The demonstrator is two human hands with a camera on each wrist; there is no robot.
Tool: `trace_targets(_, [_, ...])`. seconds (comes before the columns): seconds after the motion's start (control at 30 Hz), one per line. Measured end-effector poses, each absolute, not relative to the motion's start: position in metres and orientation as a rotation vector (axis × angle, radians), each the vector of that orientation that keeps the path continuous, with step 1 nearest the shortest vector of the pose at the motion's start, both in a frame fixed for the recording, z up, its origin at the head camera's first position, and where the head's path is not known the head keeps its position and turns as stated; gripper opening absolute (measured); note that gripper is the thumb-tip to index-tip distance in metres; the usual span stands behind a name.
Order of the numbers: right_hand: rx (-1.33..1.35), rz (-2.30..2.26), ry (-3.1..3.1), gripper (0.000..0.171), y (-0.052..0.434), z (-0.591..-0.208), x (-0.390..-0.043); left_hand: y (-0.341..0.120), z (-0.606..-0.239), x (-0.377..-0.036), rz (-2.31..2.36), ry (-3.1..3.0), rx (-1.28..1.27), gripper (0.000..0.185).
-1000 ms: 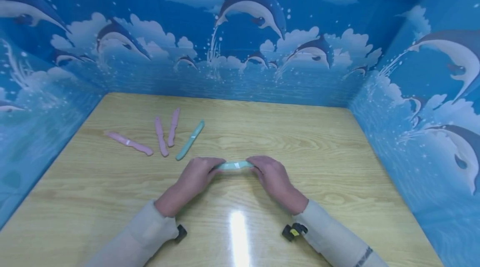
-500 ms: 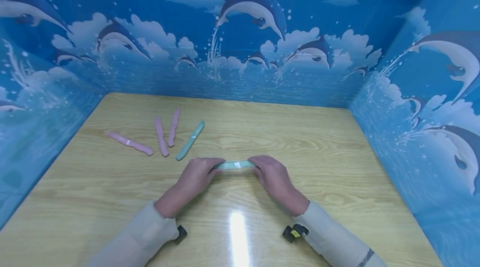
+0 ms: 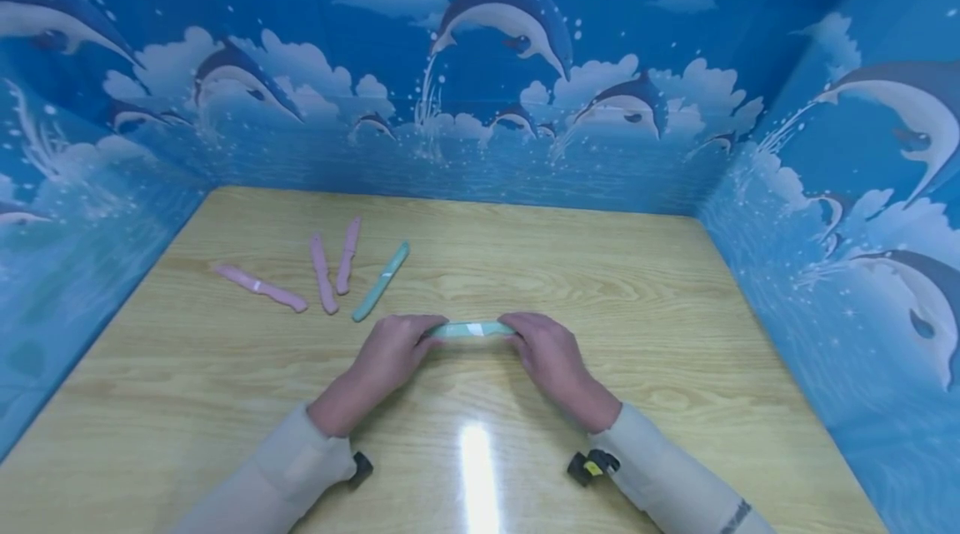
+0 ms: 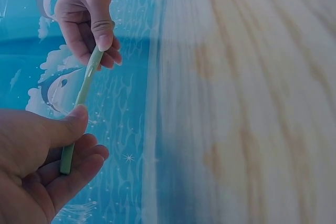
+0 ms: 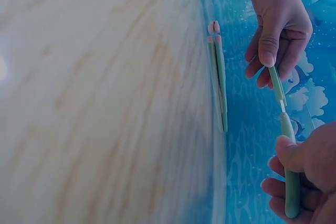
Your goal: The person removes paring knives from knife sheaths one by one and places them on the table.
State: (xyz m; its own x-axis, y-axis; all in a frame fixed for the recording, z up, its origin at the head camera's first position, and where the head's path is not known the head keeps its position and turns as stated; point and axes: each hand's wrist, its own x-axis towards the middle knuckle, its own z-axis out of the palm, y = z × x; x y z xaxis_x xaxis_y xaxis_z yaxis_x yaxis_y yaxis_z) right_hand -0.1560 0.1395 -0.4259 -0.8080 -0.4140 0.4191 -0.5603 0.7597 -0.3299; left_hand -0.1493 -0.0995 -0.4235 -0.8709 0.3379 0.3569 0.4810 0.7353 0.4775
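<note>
Both hands hold a mint-green knife [image 3: 472, 330] level above the table, a white patch at its middle. My left hand [image 3: 392, 348] pinches its left end between thumb and fingers. At the right end, my right hand [image 3: 547, 352] does the same. In the right wrist view, the right hand [image 5: 310, 169] grips the thicker handle part, and a pale strip shows between it and the part in the left hand [image 5: 281, 30]. The left wrist view shows the left hand [image 4: 47, 156] around one end, thumb on top. The fingers hide both ends in the head view.
Another green knife [image 3: 381, 281] lies behind the left hand. Left of it are three pink knives [image 3: 347, 255], [image 3: 323, 274], [image 3: 260, 285], on the wood-grain table [image 3: 600, 267]. Dolphin-printed blue walls [image 3: 480, 159] enclose the back and sides.
The hands have drawn very slightly apart, the right one shifting a little to the right, so slightly more of the green knife shows. The knives on the table have not moved.
</note>
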Motion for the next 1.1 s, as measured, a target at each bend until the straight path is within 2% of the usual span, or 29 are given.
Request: trace_targets(1.1, [0.705,0.635,-2.647,0.028,0.1446,-0.4263,-0.1587,-0.1014,-0.4191,-0.1499,-0.828,-2.742,-0.584,0.028])
